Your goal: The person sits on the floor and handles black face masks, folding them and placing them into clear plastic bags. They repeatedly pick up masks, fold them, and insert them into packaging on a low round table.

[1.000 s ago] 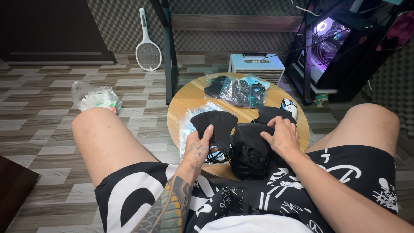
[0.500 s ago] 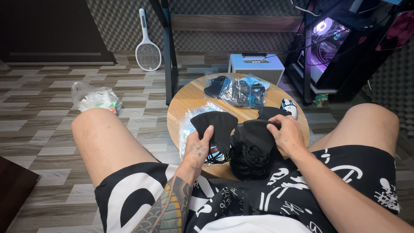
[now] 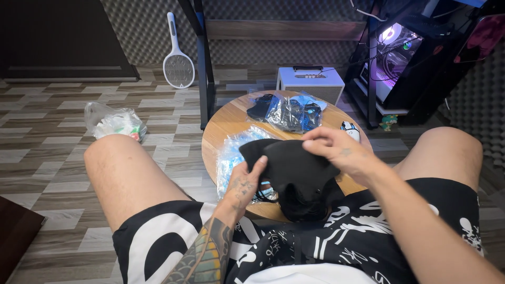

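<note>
I sit with a low round wooden table (image 3: 231, 120) between my knees. My left hand (image 3: 246, 184) pinches the left edge of a black cloth piece (image 3: 294, 164) held just above the table's near side. My right hand (image 3: 336, 148) grips the same black cloth at its upper right. Under it lies a heap of more black cloth pieces (image 3: 307, 202) at the table's near edge. A clear plastic bag (image 3: 234, 155) with blue print lies beside my left hand.
Clear bags of dark items (image 3: 286, 111) lie at the table's far side, with a white mouse (image 3: 350, 129) to the right. On the floor are a plastic bag (image 3: 113, 122), a white racket-shaped swatter (image 3: 178, 66), a small white box (image 3: 310, 84) and a lit computer case (image 3: 397, 58).
Both hands have lifted one black cloth piece off the heap. My right hand has moved up and left from the heap's right side to the piece's upper edge.
</note>
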